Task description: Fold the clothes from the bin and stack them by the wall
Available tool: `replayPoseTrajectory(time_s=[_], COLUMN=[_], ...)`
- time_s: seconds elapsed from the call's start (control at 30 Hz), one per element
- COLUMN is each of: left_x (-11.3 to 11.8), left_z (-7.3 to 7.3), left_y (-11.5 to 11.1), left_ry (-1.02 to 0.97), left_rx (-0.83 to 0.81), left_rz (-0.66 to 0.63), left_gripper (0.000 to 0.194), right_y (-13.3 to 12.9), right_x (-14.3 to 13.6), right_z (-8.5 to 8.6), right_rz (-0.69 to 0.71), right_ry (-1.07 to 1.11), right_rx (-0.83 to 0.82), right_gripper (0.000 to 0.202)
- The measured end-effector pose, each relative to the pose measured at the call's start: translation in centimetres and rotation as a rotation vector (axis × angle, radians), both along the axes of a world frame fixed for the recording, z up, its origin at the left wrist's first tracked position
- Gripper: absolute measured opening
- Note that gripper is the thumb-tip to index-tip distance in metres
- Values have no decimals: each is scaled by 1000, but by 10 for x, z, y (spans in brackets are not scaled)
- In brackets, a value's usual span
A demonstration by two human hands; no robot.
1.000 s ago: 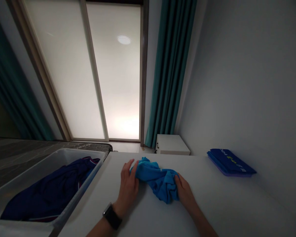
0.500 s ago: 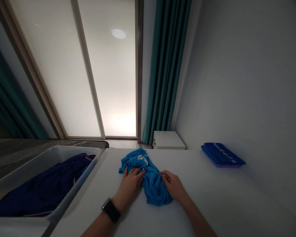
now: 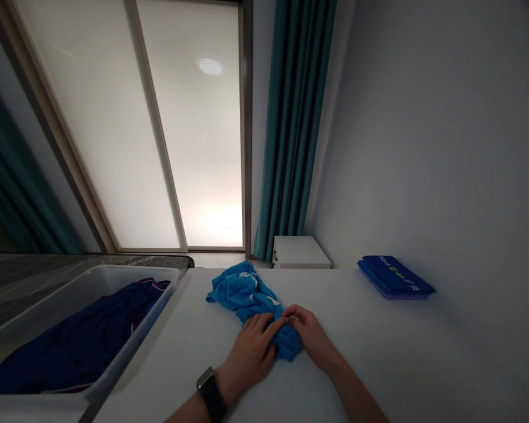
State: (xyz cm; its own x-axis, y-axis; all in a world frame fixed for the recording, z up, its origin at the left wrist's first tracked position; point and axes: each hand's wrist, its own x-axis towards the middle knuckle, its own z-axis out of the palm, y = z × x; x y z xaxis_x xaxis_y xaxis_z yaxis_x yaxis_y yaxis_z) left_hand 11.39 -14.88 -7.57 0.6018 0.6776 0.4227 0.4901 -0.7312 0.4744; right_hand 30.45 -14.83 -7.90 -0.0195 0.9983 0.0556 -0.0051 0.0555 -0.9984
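Observation:
A crumpled bright blue garment [image 3: 235, 289] with white print lies bunched on the white table [image 3: 180, 335]. My left hand [image 3: 256, 346], with a dark watch [image 3: 211, 393] on its wrist, rests over the garment's near part, and its thumb and forefinger reach the fabric by my right hand. My right hand [image 3: 311, 335] pinches the garment's right edge between thumb and fingers. The two hands' fingertips meet or nearly meet there. Part of the near fabric is hidden under the left hand.
On the left stands a translucent plastic bin [image 3: 106, 273] with dark navy clothing [image 3: 79, 338] inside. A folded blue item with lettering [image 3: 394, 275] lies at the right by the wall. A white cabinet [image 3: 300, 251] stands beyond the table, before a teal curtain [image 3: 293, 129].
My left hand has moved right and nearer, towards my right hand. The near end of the garment has been gathered in more tightly, and more of its far part shows.

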Motion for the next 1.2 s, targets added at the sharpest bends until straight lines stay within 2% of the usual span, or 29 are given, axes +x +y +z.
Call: replayPoseTrajectory(time_s=[0.07, 0.13, 0.27, 0.37, 0.4, 0.47, 0.53, 0.57, 0.63, 0.67, 0.7, 0.73, 0.83, 0.9, 0.97, 1.07, 1.2], left_x=[-5, -13, -18, -15, -14, -13, -14, -15, -15, -15, -14, -14, -16, -23, -33, -47, -58], left_z=[0, 3, 6, 6, 6, 7, 9, 9, 7, 5, 3, 2, 2, 5, 11, 18, 24], left_y=[7, 14, 19, 17, 16, 13, 9, 8, 5, 5, 5, 6, 14, 23, 32, 42, 48], left_ry=[-99, -232, -458, -495, -484, -448, -369, -304, -139, -65, -8, 28, 34, -47, -179, -401, -754], left_rx=[-76, -178, -351, -403, -410, -416, -383, -343, -230, -174, -127, -94, -56, -63, -72, -103, -293], left_rz=[7, 38, 161, 171, 174, 158, 61, -4, -97, -105, -93, -74, -51, -11, 111, 307, 467], left_gripper=[36, 29, 34, 40, 41, 41, 39, 41, 74, 90, 97, 93, 57, 42, 31, 24, 24], right_y=[1, 0, -7, -11, -11, -9, -7, -6, -5, -5, -5, -5, -5, -3, -1, 3, 7], right_x=[3, 5, 0, -9, -11, -13, -11, -10, -6, -4, -2, -1, 2, 3, 5, 10, 23], right_z=[-1, -2, -5, -7, -7, -8, -8, -8, -8, -7, -7, -6, -5, -5, -6, -8, -4], right_rz=[-5, 9, 59, 71, 65, 40, 8, -14, -84, -120, -151, -177, -208, -232, -292, -430, -598], right_ry=[-11, -120, -529, -712, -743, -759, -715, -679, -606, -574, -546, -521, -489, -505, -550, -633, -625], right_rx=[6, 94, 307, 357, 367, 382, 381, 377, 374, 378, 386, 394, 425, 448, 460, 459, 458], right_gripper=[16, 24, 47, 68, 66, 49, 36, 33, 34, 35, 37, 37, 39, 45, 50, 40, 26])
